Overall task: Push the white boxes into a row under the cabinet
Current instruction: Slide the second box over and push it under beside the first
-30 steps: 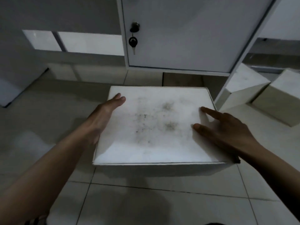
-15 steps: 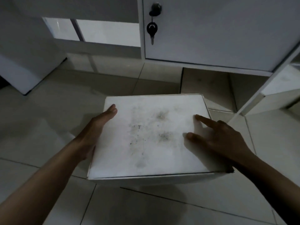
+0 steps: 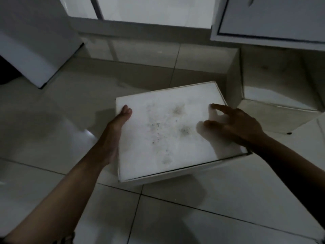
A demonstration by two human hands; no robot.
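Note:
A white box (image 3: pixel 168 131) with dark smudges on its lid sits askew on the tiled floor in the middle of the head view. My left hand (image 3: pixel 114 136) clasps its left side with the thumb on the lid. My right hand (image 3: pixel 235 125) presses on the lid's right part, with the index finger and thumb spread and the other fingers over the right edge. The white cabinet (image 3: pixel 267 20) hangs at the upper right, and its side panel (image 3: pixel 234 80) stands just beyond the box's far right corner. A second white box (image 3: pixel 274 111) lies under the cabinet to the right.
A large white slab or furniture piece (image 3: pixel 35 53) leans at the upper left. A pale wall base with bright panels (image 3: pixel 149 13) runs along the back. Glossy floor tiles (image 3: pixel 175 217) lie in front of and left of the box.
The box has moved left relative to the cabinet and turned, so its far edge now slants. Both hands stayed on it. The cabinet door and lock have shifted to the upper right of the view.

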